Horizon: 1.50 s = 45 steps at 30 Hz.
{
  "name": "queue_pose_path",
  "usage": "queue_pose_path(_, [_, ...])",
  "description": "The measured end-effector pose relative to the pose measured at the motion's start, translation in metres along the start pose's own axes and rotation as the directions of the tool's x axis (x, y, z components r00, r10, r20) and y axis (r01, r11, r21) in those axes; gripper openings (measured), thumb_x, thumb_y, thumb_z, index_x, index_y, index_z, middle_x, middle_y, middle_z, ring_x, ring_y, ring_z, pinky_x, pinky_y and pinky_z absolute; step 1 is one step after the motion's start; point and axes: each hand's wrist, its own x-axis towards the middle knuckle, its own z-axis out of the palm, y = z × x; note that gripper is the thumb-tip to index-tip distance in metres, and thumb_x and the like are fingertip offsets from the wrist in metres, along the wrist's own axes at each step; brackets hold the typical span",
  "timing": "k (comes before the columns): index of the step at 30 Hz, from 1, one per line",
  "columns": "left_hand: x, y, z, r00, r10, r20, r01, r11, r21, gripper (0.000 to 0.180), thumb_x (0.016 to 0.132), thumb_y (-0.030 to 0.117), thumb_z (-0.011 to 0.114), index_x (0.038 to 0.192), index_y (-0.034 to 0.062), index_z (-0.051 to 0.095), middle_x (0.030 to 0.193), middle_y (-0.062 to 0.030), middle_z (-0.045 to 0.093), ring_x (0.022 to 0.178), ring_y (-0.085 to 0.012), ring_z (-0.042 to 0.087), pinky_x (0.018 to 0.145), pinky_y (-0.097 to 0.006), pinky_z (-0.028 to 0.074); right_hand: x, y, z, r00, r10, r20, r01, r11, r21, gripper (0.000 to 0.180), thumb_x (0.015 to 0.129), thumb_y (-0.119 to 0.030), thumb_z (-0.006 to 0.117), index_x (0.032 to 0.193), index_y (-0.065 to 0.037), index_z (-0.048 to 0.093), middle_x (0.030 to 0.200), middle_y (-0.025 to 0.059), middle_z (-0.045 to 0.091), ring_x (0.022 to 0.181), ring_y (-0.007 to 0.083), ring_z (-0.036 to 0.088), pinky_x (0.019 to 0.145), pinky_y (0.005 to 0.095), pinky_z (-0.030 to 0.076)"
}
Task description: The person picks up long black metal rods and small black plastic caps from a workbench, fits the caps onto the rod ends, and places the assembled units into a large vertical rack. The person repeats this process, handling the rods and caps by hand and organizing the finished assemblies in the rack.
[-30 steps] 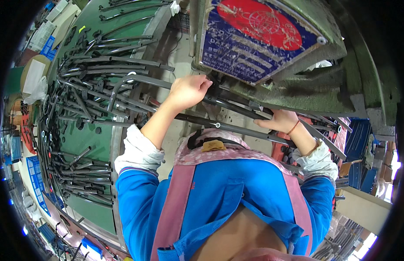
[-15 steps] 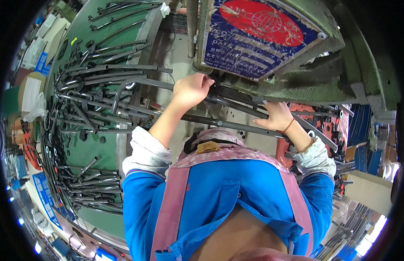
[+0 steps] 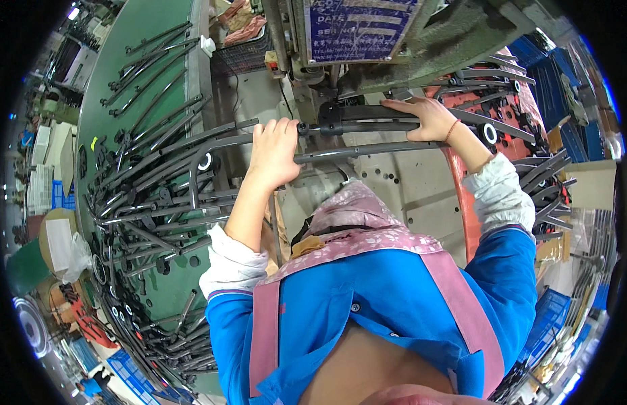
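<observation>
To your left stands the green table (image 3: 151, 13), with a black basket (image 3: 240, 59) beside it; right, a blue crate (image 3: 548, 317).

printed blue plate (image 3: 357, 30) on machine (image 3: 455, 57)

Tubing (image 3: 374, 149): dark grey. Bracket (image 3: 331, 119): black. Machine (image 3: 448, 54): worn green; its plate (image 3: 357, 34) blue, pale bars and lettering. Table (image 3: 143, 30): green. Shirt (image 3: 313, 290): bright blue. Apron (image 3: 367, 236): pink, white floral print; strap (image 3: 265, 337) plain pink. Cuff (image 3: 236, 260): off-white. Bracelet (image 3: 452, 129): red. Crate (image 3: 548, 314): blue.
</observation>
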Motion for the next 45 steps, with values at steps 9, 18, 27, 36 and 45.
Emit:
queue_pose_path(9, [-0.003,-0.001,0.000,0.999,0.034,-0.024,-0.034,0.999,0.000,0.074,0.058,0.026,0.085,0.121,0.0013,0.055,0.112,-0.0092,0.058,0.107,-0.0263,0.052,0.091,-0.040,0.035,-0.001,-0.002,0.000,0.999,0.012,0.046,-0.013,1.000,0.023,0.086,0.056,-0.030,0.065,0.140,-0.026,0.048,0.086,0.0184,0.060,0.084,0.0378,0.060,0.077,0.0450,0.048])
queue_pose_path(18, [0.001,0.000,-0.001,0.998,0.049,-0.028,-0.050,0.998,-0.029,0.077,0.058,0.029,0.086,0.121,0.0000,0.055,0.114,-0.0103,0.059,0.110,-0.0277,0.051,0.093,-0.042,0.036,-0.008,-0.005,-0.006,0.999,0.015,0.050,-0.018,0.998,0.063,0.086,0.056,-0.027,0.065,0.141,-0.025,0.048,0.088,0.0195,0.062,0.086,0.0376,0.061,0.080,0.0449,0.048])
queue_pose_path(27, [-0.027,0.031,-0.040,0.999,0.013,0.042,-0.016,0.997,0.077,0.091,0.052,0.030,0.088,0.126,-0.0018,0.048,0.119,-0.0171,0.055,0.112,-0.0351,0.050,0.098,-0.045,0.036,-0.032,-0.011,-0.012,0.979,-0.149,-0.142,0.159,0.985,0.064,0.078,0.060,-0.033,0.071,0.136,-0.029,0.054,0.089,0.0151,0.063,0.084,0.0342,0.063,0.074,0.0445,0.051])
queue_pose_path(36, [-0.068,0.084,0.041,0.852,-0.088,0.516,0.426,0.690,-0.586,0.059,0.096,0.040,0.051,0.138,0.0000,0.040,0.115,-0.0293,0.060,0.110,-0.0408,0.060,0.093,-0.041,0.046,-0.096,-0.011,0.043,0.977,-0.213,-0.001,0.210,0.966,0.152,0.083,0.053,-0.026,0.074,0.133,-0.037,0.055,0.077,0.0097,0.058,0.074,0.0318,0.062,0.066,0.0421,0.049])
queue_pose_path(45, [-0.015,0.166,0.043,0.879,-0.162,0.448,0.356,0.848,-0.392,0.051,0.095,0.044,0.049,0.132,0.0088,0.048,0.095,-0.0230,0.067,0.090,-0.0428,0.065,0.078,-0.046,0.050,-0.150,0.083,0.032,0.979,0.177,-0.097,-0.100,0.840,0.533,0.038,0.068,-0.023,0.071,0.105,-0.016,0.071,0.085,0.0120,0.069,0.079,0.0314,0.066,0.072,0.0431,0.052])
